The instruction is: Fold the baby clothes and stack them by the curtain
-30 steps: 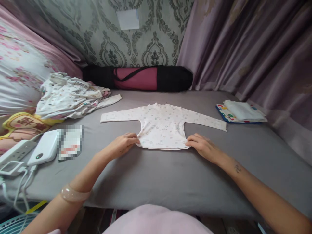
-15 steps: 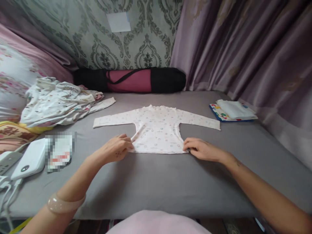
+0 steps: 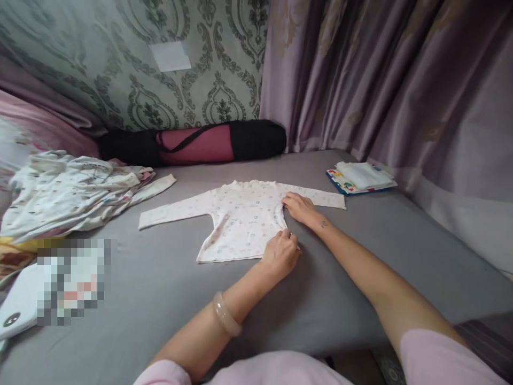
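Note:
A small white long-sleeved shirt (image 3: 244, 216) with a faint pastel print lies spread flat, its collar away from me and both sleeves stretched out sideways. My left hand (image 3: 280, 251), with a pale bangle on the wrist, has its fingers closed on the shirt's bottom right corner. At the right armpit, just below the sleeve, my right hand (image 3: 298, 207) pinches the edge of the shirt. My fingertips hide the bits of fabric they grip.
Crumpled printed clothes (image 3: 68, 192) are heaped at left. Near them lie a white power bank (image 3: 30, 294) and a blurred-out item (image 3: 82, 280). A black and maroon long bag (image 3: 196, 143) lies along the wall. Folded cloths (image 3: 360, 176) sit at right by the curtain (image 3: 320, 80).
My left hand has crossed from the shirt's bottom left corner to its bottom right corner. My right hand has moved up from that corner to the right armpit. The view has shifted right.

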`<act>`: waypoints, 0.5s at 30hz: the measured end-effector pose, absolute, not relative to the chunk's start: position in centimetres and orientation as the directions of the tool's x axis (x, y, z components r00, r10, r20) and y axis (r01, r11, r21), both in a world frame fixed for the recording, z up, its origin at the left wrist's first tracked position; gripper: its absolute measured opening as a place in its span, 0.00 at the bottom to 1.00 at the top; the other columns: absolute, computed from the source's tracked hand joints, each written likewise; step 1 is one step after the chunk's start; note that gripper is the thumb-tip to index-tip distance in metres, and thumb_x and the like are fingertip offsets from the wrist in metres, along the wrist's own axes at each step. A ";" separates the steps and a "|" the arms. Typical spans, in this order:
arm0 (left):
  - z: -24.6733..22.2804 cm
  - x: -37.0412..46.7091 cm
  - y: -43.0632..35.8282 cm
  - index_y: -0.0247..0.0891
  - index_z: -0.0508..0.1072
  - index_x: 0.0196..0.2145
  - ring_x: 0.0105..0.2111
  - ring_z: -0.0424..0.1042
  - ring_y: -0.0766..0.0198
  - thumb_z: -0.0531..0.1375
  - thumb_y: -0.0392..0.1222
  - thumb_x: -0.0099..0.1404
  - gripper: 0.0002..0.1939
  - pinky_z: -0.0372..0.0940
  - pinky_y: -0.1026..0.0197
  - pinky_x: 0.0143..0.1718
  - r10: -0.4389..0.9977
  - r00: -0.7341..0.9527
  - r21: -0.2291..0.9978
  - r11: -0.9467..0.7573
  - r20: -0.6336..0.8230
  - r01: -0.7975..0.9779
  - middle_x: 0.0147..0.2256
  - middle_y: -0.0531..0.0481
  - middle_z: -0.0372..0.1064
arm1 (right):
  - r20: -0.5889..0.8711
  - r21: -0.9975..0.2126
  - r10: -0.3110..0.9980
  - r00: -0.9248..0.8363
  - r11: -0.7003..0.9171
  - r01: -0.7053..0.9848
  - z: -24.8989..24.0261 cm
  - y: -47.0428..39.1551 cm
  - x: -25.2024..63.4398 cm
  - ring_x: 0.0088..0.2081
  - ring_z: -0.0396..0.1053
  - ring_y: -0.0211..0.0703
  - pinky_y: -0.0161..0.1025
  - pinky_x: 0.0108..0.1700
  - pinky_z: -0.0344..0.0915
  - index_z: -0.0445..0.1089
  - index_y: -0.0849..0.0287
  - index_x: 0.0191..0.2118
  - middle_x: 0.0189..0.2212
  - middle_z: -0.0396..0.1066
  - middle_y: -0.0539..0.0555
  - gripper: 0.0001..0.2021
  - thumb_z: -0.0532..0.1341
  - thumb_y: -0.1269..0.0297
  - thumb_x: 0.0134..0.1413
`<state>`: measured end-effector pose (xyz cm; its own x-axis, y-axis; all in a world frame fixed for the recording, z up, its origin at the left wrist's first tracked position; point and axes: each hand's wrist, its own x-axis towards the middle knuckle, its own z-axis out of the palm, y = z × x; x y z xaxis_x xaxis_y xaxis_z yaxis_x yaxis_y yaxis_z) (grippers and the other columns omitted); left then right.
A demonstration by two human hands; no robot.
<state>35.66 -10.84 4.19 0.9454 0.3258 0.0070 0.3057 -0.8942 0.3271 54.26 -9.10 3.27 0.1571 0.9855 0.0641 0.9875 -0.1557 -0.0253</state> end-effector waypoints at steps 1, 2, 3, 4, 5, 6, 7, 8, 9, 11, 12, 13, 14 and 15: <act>4.0 35.9 -11.0 0.34 0.69 0.41 0.43 0.69 0.50 0.54 0.44 0.68 0.10 0.66 0.51 0.42 0.347 0.938 0.321 -0.887 -0.011 0.332 0.41 0.35 0.67 | 0.052 -0.012 0.988 0.147 -0.147 0.989 3.2 -9.0 54.4 0.51 0.64 0.48 0.39 0.47 0.61 0.72 0.58 0.46 0.47 0.68 0.59 0.15 0.49 0.71 0.64; 3.8 36.1 -11.0 0.34 0.69 0.41 0.43 0.69 0.49 0.53 0.44 0.69 0.11 0.66 0.51 0.41 0.356 0.934 0.311 -0.885 -0.023 0.345 0.40 0.35 0.67 | 0.044 -0.001 0.989 0.138 -0.138 0.990 3.1 -9.0 54.5 0.51 0.63 0.48 0.39 0.47 0.61 0.72 0.58 0.46 0.47 0.68 0.60 0.16 0.48 0.72 0.64; 3.7 36.1 -11.0 0.33 0.70 0.40 0.43 0.69 0.49 0.52 0.43 0.69 0.11 0.66 0.51 0.41 0.357 0.934 0.301 -0.888 -0.028 0.349 0.40 0.34 0.67 | 0.040 0.009 0.991 0.130 -0.130 0.991 3.0 -9.0 54.6 0.51 0.63 0.48 0.40 0.47 0.61 0.72 0.59 0.46 0.47 0.68 0.60 0.16 0.47 0.72 0.64; 3.6 36.2 -10.9 0.33 0.70 0.40 0.42 0.69 0.49 0.51 0.42 0.70 0.11 0.66 0.50 0.40 0.354 0.935 0.294 -0.891 -0.027 0.345 0.39 0.34 0.68 | 0.040 0.019 0.992 0.120 -0.121 0.992 2.9 -8.9 54.7 0.51 0.63 0.48 0.40 0.47 0.61 0.71 0.59 0.46 0.47 0.68 0.60 0.17 0.47 0.73 0.64; 3.6 36.2 -10.9 0.33 0.71 0.39 0.42 0.70 0.49 0.50 0.40 0.70 0.12 0.66 0.50 0.39 0.348 0.937 0.292 -0.894 -0.023 0.339 0.39 0.34 0.68 | 0.041 0.030 0.993 0.110 -0.111 0.993 2.9 -8.9 54.9 0.50 0.64 0.48 0.40 0.47 0.61 0.71 0.59 0.46 0.47 0.68 0.61 0.17 0.46 0.73 0.64; 3.5 36.2 -10.8 0.33 0.71 0.38 0.41 0.70 0.49 0.48 0.39 0.70 0.13 0.66 0.50 0.39 0.342 0.940 0.294 -0.896 -0.019 0.332 0.39 0.33 0.68 | 0.043 0.042 0.994 0.098 -0.099 0.994 2.9 -8.9 55.0 0.50 0.64 0.49 0.41 0.47 0.61 0.71 0.60 0.47 0.47 0.68 0.61 0.17 0.46 0.73 0.64; 3.5 36.3 -10.8 0.34 0.71 0.37 0.41 0.70 0.50 0.48 0.38 0.70 0.13 0.66 0.50 0.38 0.338 0.941 0.300 -0.896 -0.014 0.326 0.39 0.33 0.68 | 0.044 0.055 0.995 0.084 -0.087 0.995 2.9 -8.8 55.1 0.50 0.64 0.49 0.41 0.46 0.61 0.70 0.60 0.47 0.47 0.68 0.61 0.17 0.46 0.74 0.64; 3.5 36.3 -10.7 0.34 0.71 0.36 0.40 0.70 0.50 0.47 0.38 0.70 0.14 0.66 0.50 0.38 0.339 0.941 0.311 -0.893 -0.009 0.325 0.38 0.33 0.68 | 0.044 0.069 0.997 0.069 -0.072 0.995 2.9 -8.8 55.2 0.49 0.64 0.49 0.41 0.46 0.61 0.70 0.60 0.47 0.48 0.68 0.61 0.17 0.46 0.74 0.64; 3.4 36.4 -10.6 0.35 0.71 0.36 0.40 0.70 0.50 0.47 0.38 0.70 0.14 0.66 0.51 0.38 0.346 0.938 0.328 -0.886 -0.005 0.328 0.38 0.34 0.69 | 0.046 0.083 0.998 0.053 -0.057 0.995 3.0 -8.8 55.3 0.49 0.64 0.49 0.41 0.46 0.60 0.70 0.60 0.47 0.48 0.68 0.61 0.17 0.46 0.75 0.64; 3.1 36.4 -10.4 0.36 0.71 0.36 0.40 0.71 0.52 0.48 0.40 0.71 0.13 0.66 0.53 0.39 0.375 0.927 0.380 -0.859 0.011 0.343 0.38 0.36 0.70 | 0.055 0.115 0.998 0.024 -0.030 0.993 3.2 -8.8 55.4 0.49 0.63 0.50 0.42 0.47 0.59 0.69 0.61 0.47 0.47 0.67 0.61 0.16 0.46 0.75 0.64; 3.0 36.4 -10.3 0.37 0.71 0.36 0.40 0.71 0.54 0.48 0.41 0.71 0.13 0.66 0.54 0.39 0.394 0.919 0.412 -0.841 0.023 0.350 0.38 0.37 0.70 | 0.064 0.131 0.998 0.012 -0.021 0.991 3.3 -8.7 55.5 0.49 0.63 0.50 0.42 0.47 0.59 0.69 0.61 0.47 0.47 0.67 0.62 0.16 0.47 0.75 0.64; 2.7 36.4 -10.2 0.37 0.72 0.35 0.40 0.71 0.55 0.49 0.41 0.71 0.13 0.65 0.55 0.39 0.410 0.911 0.444 -0.823 0.037 0.353 0.37 0.39 0.70 | 0.073 0.145 0.997 0.004 -0.014 0.989 3.4 -8.7 55.6 0.49 0.63 0.50 0.42 0.47 0.58 0.69 0.60 0.47 0.47 0.68 0.61 0.15 0.47 0.74 0.64; 2.5 36.4 -10.1 0.38 0.72 0.35 0.40 0.72 0.56 0.49 0.42 0.71 0.14 0.65 0.57 0.39 0.419 0.906 0.472 -0.811 0.053 0.347 0.37 0.40 0.71 | 0.082 0.157 0.997 -0.002 -0.011 0.988 3.4 -8.6 55.6 0.49 0.63 0.50 0.42 0.47 0.58 0.69 0.60 0.46 0.46 0.68 0.61 0.15 0.47 0.74 0.64; 2.3 36.4 -10.0 0.38 0.72 0.35 0.39 0.72 0.58 0.49 0.42 0.71 0.14 0.65 0.58 0.39 0.419 0.905 0.490 -0.805 0.069 0.335 0.37 0.41 0.71 | 0.087 0.165 0.996 -0.006 -0.009 0.986 3.3 -8.6 55.7 0.49 0.63 0.49 0.42 0.47 0.58 0.69 0.60 0.46 0.46 0.68 0.61 0.14 0.47 0.73 0.65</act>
<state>36.41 -10.04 2.26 0.9054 0.4188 0.0694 0.3349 -0.8051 0.4896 55.69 -8.56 3.34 -0.0057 0.9962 0.0873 0.9863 -0.0088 0.1648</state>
